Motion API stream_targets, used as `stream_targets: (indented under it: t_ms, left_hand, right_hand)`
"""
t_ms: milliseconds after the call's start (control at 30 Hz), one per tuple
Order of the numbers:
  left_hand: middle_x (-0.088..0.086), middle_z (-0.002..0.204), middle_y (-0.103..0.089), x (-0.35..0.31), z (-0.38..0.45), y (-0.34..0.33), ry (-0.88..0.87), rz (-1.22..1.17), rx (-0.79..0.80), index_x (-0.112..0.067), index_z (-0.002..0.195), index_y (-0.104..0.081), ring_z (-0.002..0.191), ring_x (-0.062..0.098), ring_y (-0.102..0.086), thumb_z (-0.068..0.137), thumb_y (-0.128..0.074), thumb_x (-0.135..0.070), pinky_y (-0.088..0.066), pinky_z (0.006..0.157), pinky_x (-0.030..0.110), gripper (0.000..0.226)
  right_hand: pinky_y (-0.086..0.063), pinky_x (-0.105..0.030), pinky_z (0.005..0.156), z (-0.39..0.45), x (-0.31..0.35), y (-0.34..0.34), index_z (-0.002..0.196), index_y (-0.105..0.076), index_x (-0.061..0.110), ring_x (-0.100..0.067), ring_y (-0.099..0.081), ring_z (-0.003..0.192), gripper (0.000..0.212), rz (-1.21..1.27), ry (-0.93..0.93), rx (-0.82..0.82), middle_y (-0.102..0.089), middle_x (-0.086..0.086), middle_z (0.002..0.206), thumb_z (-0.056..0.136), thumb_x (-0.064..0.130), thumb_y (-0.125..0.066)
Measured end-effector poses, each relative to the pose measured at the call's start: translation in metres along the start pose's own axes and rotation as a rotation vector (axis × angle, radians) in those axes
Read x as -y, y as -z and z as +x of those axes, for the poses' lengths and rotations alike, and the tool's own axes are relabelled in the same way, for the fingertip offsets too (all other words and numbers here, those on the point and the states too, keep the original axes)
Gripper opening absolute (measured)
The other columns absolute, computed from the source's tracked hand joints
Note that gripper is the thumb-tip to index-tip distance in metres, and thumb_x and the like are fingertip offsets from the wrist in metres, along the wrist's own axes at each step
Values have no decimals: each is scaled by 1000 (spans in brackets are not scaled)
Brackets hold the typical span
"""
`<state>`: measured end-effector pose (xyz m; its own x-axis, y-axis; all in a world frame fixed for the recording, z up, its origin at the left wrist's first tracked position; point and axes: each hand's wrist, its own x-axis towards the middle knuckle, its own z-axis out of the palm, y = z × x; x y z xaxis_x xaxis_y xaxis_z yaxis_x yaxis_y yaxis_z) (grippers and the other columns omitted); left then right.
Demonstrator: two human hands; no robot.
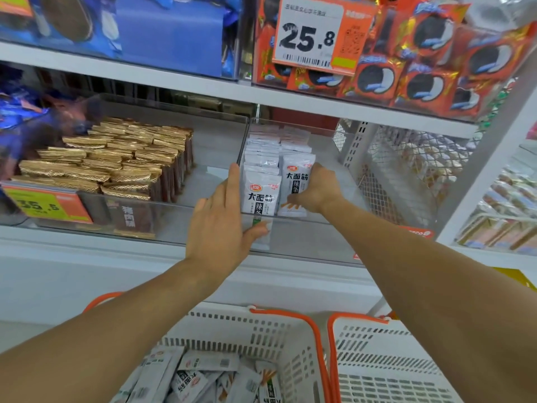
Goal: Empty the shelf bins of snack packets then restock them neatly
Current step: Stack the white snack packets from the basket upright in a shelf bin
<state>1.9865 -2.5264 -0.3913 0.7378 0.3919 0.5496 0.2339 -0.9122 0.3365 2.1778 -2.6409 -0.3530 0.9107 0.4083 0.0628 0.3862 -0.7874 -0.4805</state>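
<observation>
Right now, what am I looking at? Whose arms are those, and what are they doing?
This single picture comes from a camera worn on a person's head, looking down at their own arms in a shop. The left hand lies flat against the white packets standing in a clear bin on the shelf. The right hand grips the front packet of the second row. Below, a basket holds more white packets. The next bin has gold packets.

The left hand lies flat against the front white packet in the clear bin. The right hand grips the neighbouring packet
</observation>
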Motion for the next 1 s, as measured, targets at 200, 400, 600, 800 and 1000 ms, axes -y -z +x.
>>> stream_targets:
  t_ms: [200, 400, 600, 800, 1000]
  left_hand:
    - [13, 138, -55, -1, 0, 1, 7, -8, 6, -8, 159, -10, 116, 27, -56, 80, -73, -61, -39, 97, 38, 114]
    - [12, 140, -53, 0, 0, 0, 4, -27, 1, -8, 159, -9, 119, 27, -55, 80, -71, -62, -39, 98, 38, 113]
    - [9, 147, -48, 0, -1, 0, 7, -50, 9, -10, 159, -5, 128, 24, -50, 81, -69, -64, -36, 103, 37, 115]
    - [7, 151, -44, 1, -1, 0, -9, -69, 17, -11, 159, -3, 131, 23, -47, 83, -66, -64, -35, 105, 36, 113]
    - [9, 150, -44, 2, -1, 1, -30, -68, 27, -10, 159, -1, 128, 23, -49, 84, -63, -64, -37, 104, 36, 112]
  right_hand:
    - [-52, -34, 94, -8, 1, -5, 131, -35, 8, -22, -62, 107, 81, 188, -8, 176, -61, -2, 112, 71, 11, -90]
    - [-56, -35, 86, -9, 1, -1, 126, -43, 11, -21, -64, 100, 84, 230, -18, 50, -64, -3, 108, 61, 10, -96]
    - [-60, -33, 70, -11, -2, -1, 124, -44, 13, -22, -71, 89, 73, 213, -51, 59, -71, -5, 105, 67, 12, -90]
    - [-60, -44, 86, -9, -6, -1, 139, -38, 10, -26, -70, 97, 88, 240, -94, 99, -69, -9, 115, 69, 17, -90]
    - [-55, -36, 91, -27, -2, 27, 138, -46, 7, -29, -66, 105, 64, 140, -83, -45, -64, -12, 123, 85, 20, -78]
